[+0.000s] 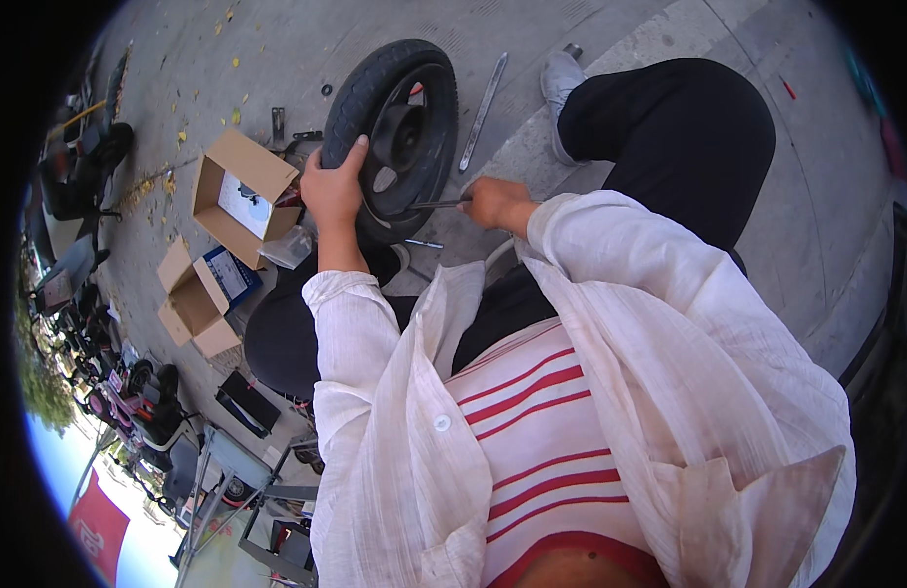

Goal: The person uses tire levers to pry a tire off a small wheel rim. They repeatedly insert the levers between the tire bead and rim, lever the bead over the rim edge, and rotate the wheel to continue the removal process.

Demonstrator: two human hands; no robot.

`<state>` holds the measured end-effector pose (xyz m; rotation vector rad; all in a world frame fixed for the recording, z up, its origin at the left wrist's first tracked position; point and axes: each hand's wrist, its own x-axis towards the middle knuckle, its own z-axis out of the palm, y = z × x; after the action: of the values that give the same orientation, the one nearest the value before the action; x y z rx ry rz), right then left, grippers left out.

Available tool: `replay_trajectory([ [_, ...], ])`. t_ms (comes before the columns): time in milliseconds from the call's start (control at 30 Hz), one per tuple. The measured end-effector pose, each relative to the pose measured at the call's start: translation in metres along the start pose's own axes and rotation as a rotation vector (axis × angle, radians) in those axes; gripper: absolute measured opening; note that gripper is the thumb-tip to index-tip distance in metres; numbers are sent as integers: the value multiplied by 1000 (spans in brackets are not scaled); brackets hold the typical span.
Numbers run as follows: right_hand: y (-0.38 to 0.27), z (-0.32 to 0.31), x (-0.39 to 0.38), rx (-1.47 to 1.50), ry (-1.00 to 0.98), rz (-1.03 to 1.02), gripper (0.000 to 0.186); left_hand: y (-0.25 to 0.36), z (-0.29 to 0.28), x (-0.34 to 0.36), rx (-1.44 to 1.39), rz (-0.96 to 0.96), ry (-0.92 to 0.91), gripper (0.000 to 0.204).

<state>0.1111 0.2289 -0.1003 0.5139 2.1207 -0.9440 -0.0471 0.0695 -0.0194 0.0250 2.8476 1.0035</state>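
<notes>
A small black wheel with its tyre point(360, 93) stands tilted in front of me between my legs. My left hand point(333, 193) grips the near left side of the tyre, thumb over the sidewall. My right hand point(496, 205) is closed round a thin metal tyre lever point(437, 205). Its far end reaches the lower edge of the wheel, where tyre and rim meet; I cannot tell whether the tip is under the bead. On the ground right of the wheel lies a long, flat silver bar point(484, 113). A short pen-like metal tool point(424, 243) rests just below the wheel.
Left of the wheel sits an open cardboard box point(210, 188) with parts inside. Nearer stand another open box point(184, 304) and a blue box point(232, 274). Small black parts point(278, 123) lie beyond them. Parked scooters point(164, 412) line the far left. A red item point(788, 89) lies at right.
</notes>
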Motion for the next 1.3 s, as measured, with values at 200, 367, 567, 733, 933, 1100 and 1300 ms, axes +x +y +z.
replay_trajectory([
  [200,1,2,-6,55,25,33,33,-3,5,13,13,-23,7,72],
  [367,-1,6,-9,119,22,87,35,-6,6,21,18,-36,11,70],
  [567,-1,7,-8,148,39,84,35,2,2,29,-1,-61,-29,69],
  [733,-1,-11,8,-109,86,-125,34,-2,1,28,-18,4,-55,73],
  [933,-24,-60,21,-523,87,-394,28,4,3,0,-26,29,-75,75],
  [1100,-33,-66,21,-605,102,-462,26,17,-2,-20,-32,2,-32,72],
  [1300,-42,-84,14,-606,106,-508,28,6,0,-19,-82,15,-50,71],
])
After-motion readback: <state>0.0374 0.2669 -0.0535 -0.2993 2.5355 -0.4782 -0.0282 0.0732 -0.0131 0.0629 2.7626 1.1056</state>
